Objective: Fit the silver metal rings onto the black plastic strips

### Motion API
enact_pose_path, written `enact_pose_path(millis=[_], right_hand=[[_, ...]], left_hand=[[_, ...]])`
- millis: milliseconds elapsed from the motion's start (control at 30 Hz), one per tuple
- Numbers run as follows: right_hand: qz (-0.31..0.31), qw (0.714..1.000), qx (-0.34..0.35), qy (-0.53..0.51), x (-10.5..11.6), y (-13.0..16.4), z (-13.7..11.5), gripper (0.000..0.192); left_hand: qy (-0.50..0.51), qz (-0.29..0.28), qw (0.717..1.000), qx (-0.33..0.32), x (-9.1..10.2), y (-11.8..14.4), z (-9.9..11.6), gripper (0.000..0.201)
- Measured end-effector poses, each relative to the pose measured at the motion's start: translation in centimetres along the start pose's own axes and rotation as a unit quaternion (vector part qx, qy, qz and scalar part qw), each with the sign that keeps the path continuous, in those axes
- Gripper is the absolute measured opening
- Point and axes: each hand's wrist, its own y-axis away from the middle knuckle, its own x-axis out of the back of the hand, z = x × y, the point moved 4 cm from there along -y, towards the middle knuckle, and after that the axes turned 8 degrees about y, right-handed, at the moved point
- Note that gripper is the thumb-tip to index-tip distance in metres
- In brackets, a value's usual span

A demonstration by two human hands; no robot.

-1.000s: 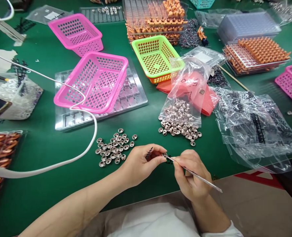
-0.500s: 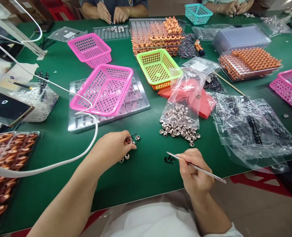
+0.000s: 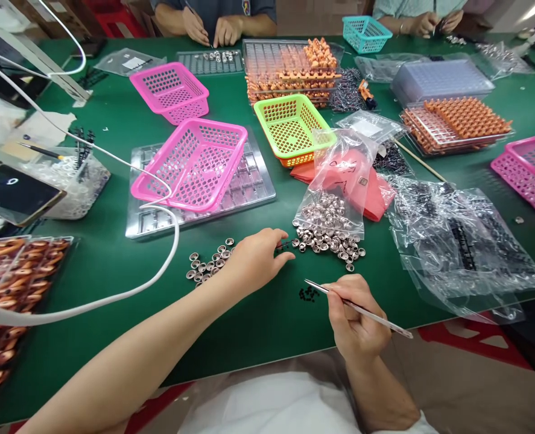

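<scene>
My left hand (image 3: 259,256) reaches over the table beside the near-left edge of a heap of small silver cup-shaped metal parts (image 3: 328,226). Its thumb and fingers are closed around a thin black plastic strip (image 3: 286,245), mostly hidden by the fingers. Behind that wrist lies a loose group of the same metal cups (image 3: 208,265), partly covered by my forearm. My right hand (image 3: 360,316) grips slim silver tweezers (image 3: 376,314) like a pen. The tip points left, just above a little pile of tiny black pieces (image 3: 309,294).
A clear bag (image 3: 339,169) lies open over the heap, on red material. Pink baskets (image 3: 190,163) and a green basket (image 3: 294,123) stand farther back. A white cable (image 3: 167,265) curves across the left side. Black-filled plastic bags (image 3: 466,241) lie right. Two people work opposite.
My left hand has moved right with the black strip, from the loose metal cups to the heap's edge, uncovering more of those cups. My right hand has stayed nearly still.
</scene>
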Motion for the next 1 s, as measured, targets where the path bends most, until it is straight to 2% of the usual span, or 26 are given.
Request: enact_pose_path(millis=[200, 433, 533, 700, 833, 1000], right_hand=[[0.007, 1.000, -0.003, 0.010, 0.0, 0.0, 0.0, 0.030], [0.007, 1.000, -0.004, 0.004, 0.1, 0.0, 0.0, 0.030], [0.022, 1.000, -0.014, -0.014, 0.2, 0.0, 0.1, 0.028], [0.070, 0.996, -0.028, -0.052, 0.6, 0.0, 0.4, 0.023], [0.056, 0.994, -0.002, -0.094, 0.7, 0.0, 0.2, 0.023], [0.038, 0.994, 0.027, -0.102, 0.6, 0.0, 0.0, 0.021]], left_hand=[[0.022, 0.024, 0.999, -0.003, -1.9, -1.9, -0.4, 0.026], [0.031, 0.048, 0.998, -0.022, -2.3, -1.7, -0.2, 0.012], [0.011, 0.071, 0.996, -0.045, -2.2, -0.6, -0.1, 0.013], [-0.093, 0.109, 0.980, -0.140, -2.7, 2.9, 0.9, 0.013], [-0.163, 0.144, 0.959, -0.182, -3.2, 5.0, 1.8, 0.016], [-0.123, 0.123, 0.969, -0.174, -3.6, 5.1, 1.4, 0.013]])
